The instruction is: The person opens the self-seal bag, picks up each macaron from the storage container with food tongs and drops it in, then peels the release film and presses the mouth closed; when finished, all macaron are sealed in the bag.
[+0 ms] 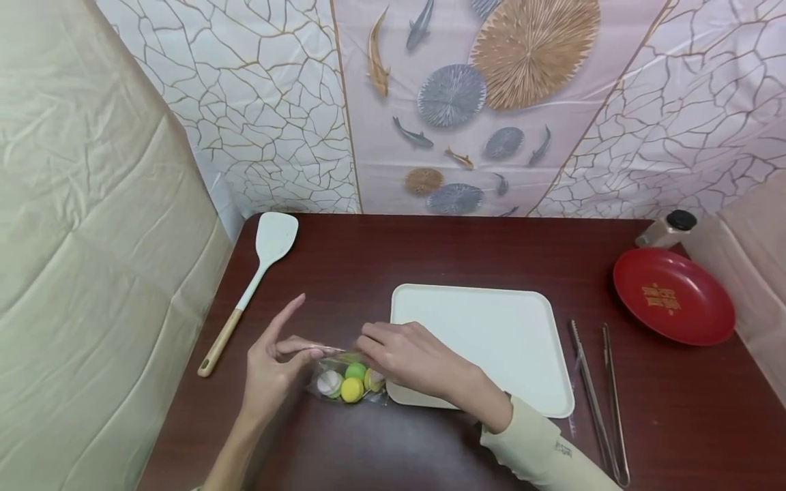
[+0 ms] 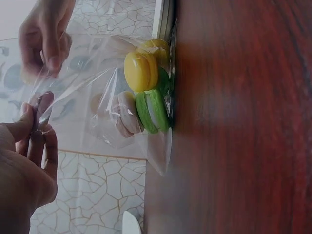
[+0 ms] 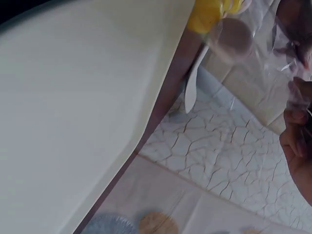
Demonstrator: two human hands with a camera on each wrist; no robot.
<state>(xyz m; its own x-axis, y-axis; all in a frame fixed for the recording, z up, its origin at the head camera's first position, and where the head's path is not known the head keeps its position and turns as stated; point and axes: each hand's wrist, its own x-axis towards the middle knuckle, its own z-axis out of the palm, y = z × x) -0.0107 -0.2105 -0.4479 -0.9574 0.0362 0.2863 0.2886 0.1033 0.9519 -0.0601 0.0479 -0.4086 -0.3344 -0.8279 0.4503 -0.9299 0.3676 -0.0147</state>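
A clear plastic bag [image 2: 105, 129] with several macarons inside rests low on the table, its top held up between both hands. Yellow [image 1: 353, 390], green [image 1: 355, 370] and pale macarons [image 1: 329, 383] show through the film. My left hand [image 1: 270, 375] pinches one side of the bag's top between thumb and fingers, index finger raised in the head view. Opposite it, my right hand [image 1: 414, 358] pinches the other side with bent fingers, over the left edge of a white tray [image 1: 473, 334]. In the left wrist view, the film stretches between the two hands.
A white spatula [image 1: 276, 235] with a wooden handle lies at the left. Metal tongs [image 1: 622, 470] lie right of the tray. Farther right are a red plate [image 1: 706, 307] and a jar with a black lid [image 1: 681, 219]. Patterned cloth hangs behind the table.
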